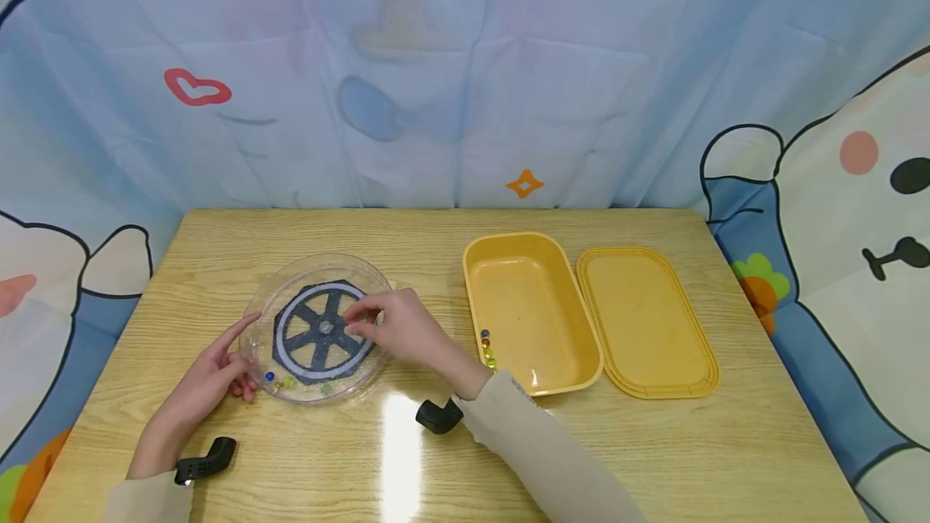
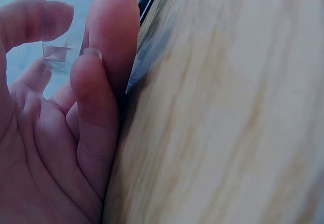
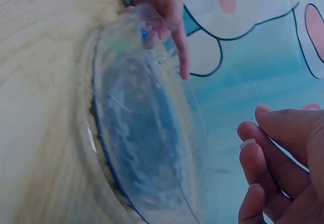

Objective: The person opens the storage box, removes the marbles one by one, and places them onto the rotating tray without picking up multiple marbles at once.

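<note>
A clear round plastic dish sits at the left of the table, with a dark spoked wheel design in its middle. My left hand holds its left edge between thumb and fingers; in the left wrist view the clear wall passes between them. Near that thumb lies a blue marble, with a yellow-green marble and a green one along the near rim. Above the dish's right side hovers my right hand, fingers loosely curled, thumb tip close to the index finger. No object shows between them in the right wrist view.
Right of the dish stands a yellow plastic tub with several marbles along its left wall. Its flat yellow lid lies beside it on the wooden table. A printed curtain hangs behind.
</note>
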`<state>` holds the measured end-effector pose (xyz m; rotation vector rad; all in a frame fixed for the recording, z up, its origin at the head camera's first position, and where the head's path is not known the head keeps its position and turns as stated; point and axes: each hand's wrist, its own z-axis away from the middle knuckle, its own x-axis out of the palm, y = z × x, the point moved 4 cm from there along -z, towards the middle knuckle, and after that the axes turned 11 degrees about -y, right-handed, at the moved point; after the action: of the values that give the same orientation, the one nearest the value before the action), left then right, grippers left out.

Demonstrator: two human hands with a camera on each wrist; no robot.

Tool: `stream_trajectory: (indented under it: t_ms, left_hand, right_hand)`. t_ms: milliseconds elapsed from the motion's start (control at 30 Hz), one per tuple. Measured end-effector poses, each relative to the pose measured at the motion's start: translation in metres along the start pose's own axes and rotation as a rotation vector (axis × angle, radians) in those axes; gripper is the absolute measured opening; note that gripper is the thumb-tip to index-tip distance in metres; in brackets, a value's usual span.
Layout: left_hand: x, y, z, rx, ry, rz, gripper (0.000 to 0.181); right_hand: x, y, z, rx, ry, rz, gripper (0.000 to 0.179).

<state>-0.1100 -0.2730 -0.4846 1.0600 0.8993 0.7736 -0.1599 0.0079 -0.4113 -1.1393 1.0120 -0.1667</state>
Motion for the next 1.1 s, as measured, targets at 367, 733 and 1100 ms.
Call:
stream_trajectory:
  t_ms: [367,733,1100]
  left_hand:
    - [-0.001,-0.001,0.002,0.011,-0.003,0.015,0.063]
    - [0.000,-0.002,0.000,-0.013,-0.005,0.001,0.064]
    - [-0.002,-0.002,-0.002,-0.007,0.001,-0.013,0.064]
  right_hand:
    - [-0.038,0.005,0.011,-0.003,0.060,0.014,0.012]
    - [-0.095,0.049,0.045,0.049,0.063,0.063,0.011]
    - [-0.130,0.101,0.067,0.139,0.009,0.057,0.006]
